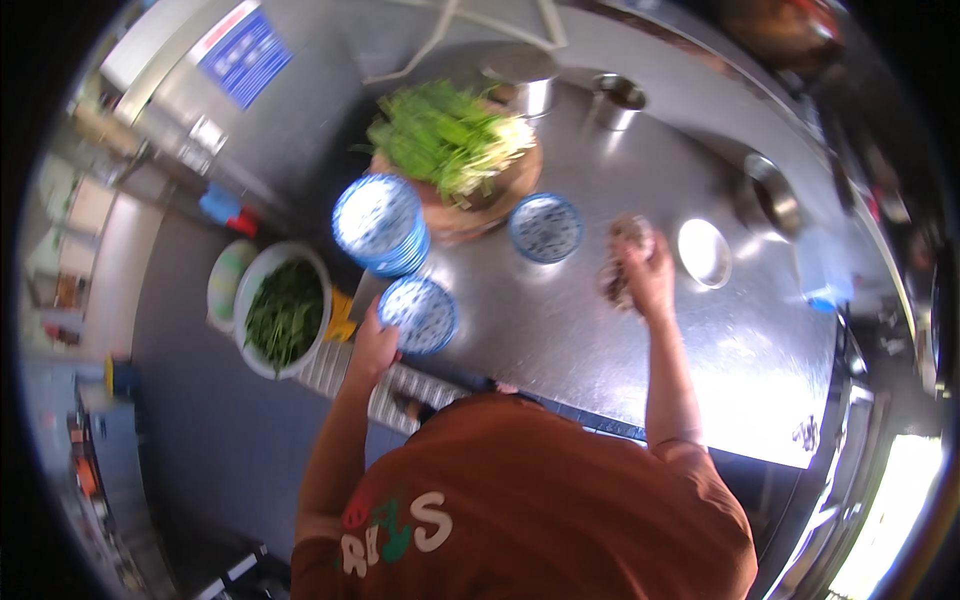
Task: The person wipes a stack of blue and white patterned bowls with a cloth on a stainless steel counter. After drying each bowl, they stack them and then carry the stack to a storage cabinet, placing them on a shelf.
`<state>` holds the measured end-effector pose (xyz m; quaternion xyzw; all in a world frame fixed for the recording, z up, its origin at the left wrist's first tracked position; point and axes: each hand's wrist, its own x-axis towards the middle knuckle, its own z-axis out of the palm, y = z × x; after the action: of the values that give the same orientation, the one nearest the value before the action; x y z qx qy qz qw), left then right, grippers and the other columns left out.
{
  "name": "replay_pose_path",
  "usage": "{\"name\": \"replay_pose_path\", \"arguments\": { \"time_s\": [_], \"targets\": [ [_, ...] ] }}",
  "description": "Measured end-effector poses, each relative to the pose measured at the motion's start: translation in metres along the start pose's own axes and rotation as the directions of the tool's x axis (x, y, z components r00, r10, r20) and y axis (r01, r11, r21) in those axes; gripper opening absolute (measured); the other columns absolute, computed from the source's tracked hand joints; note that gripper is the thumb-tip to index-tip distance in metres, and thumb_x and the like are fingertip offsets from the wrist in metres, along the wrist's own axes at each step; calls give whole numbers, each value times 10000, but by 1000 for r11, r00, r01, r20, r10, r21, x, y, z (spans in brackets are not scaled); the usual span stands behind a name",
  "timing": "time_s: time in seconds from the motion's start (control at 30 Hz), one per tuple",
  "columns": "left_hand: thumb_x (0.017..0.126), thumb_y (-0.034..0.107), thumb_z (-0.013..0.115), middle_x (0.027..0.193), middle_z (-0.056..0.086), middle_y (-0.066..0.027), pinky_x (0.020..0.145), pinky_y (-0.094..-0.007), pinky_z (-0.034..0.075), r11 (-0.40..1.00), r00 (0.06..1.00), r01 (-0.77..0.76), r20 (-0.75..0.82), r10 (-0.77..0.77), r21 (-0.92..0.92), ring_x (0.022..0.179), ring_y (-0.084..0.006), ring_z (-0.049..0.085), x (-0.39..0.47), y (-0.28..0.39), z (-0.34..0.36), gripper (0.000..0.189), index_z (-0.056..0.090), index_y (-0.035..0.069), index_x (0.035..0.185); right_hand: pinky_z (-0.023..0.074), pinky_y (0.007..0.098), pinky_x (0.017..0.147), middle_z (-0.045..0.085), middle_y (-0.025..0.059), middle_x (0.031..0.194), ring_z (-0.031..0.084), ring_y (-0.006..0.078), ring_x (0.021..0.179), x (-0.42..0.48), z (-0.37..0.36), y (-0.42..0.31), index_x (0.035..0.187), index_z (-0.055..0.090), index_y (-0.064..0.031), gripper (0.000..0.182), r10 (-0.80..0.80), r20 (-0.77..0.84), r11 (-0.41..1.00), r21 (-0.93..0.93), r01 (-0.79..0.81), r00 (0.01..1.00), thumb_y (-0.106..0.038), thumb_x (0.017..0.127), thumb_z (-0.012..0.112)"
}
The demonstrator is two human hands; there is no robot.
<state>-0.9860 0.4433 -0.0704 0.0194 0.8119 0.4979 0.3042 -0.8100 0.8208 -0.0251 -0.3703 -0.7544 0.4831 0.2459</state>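
My left hand (375, 346) grips the rim of a blue-and-white patterned dish (420, 315), held at the near left corner of the steel table. Just beyond it rises a stack of similar blue-rimmed dishes (379, 221). A single patterned bowl (546, 228) stands on the tabletop between my hands. On the right, my right hand (651, 274) is closed around a crumpled, brownish-pink cloth (618, 289), which is blurred and seems to lie against the steel. A round white dish or lid (704, 253) sits just right of that hand.
Leafy greens with pale stems (450, 139) lie on a round wooden board (517, 180). Metal containers (619, 101) line the back of the steel table (540, 322). A white tub (324, 300) of dark greens stands off the table's left side. A bluish container (823, 270) is at right.
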Motion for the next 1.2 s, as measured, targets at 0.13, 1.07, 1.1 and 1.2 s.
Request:
{"name": "replay_pose_path", "arguments": {
  "time_s": [0.13, 1.07, 1.1, 1.2],
  "targets": [
    [833, 37, 412, 1081, 606, -180, 415, -280, 474, 992, 997, -74, 21, 72, 105, 569, -177, 586, -10, 28, 1, 648, 270, 77, 1464, 504, 372, 858, 650, 208, 1064, 640, 275, 1007, -37, 23, -4, 1225, 516, 20, 605, 92, 20, 994, 52, -93, 996, -356, 789, 700],
    [1011, 322, 358, 1298, 504, -201, 1014, -453, 395, 680, 648, 152, -592, 479, 717, 1207, -362, 481, -150, -159, -215, 488, 415, -2, 1371, 437, 366, 956, 487, 182, 1263, 538, 314, 1132, -83, 85, -103, 1407, 341, -40, 571, -421, 551, 902, 341, 266, 721, -281, 915, 503],
    [1014, 336, 335, 1293, 506, -200, 1013, -447, 397, 598, 671, -10, -438, 598, 801, 1202, -352, 486, -141, -152, -196, 497, 410, 2, 1374, 452, 371, 922, 517, 176, 1214, 557, 309, 1082, -87, 80, -123, 1367, 376, -23, 564, -537, 450, 834, 408, 371, 713, -225, 881, 580],
    [1021, 350, 290, 1290, 503, -191, 998, -419, 412, 786, 769, -470, -251, 588, 400, 1197, -309, 494, -107, -59, -101, 501, 391, 12, 1376, 481, 392, 840, 553, 160, 1130, 583, 315, 979, -99, 78, -160, 1185, 515, -33, 492, -840, 107, 525, 408, 747, 532, -200, 771, 722]
  ]
}}
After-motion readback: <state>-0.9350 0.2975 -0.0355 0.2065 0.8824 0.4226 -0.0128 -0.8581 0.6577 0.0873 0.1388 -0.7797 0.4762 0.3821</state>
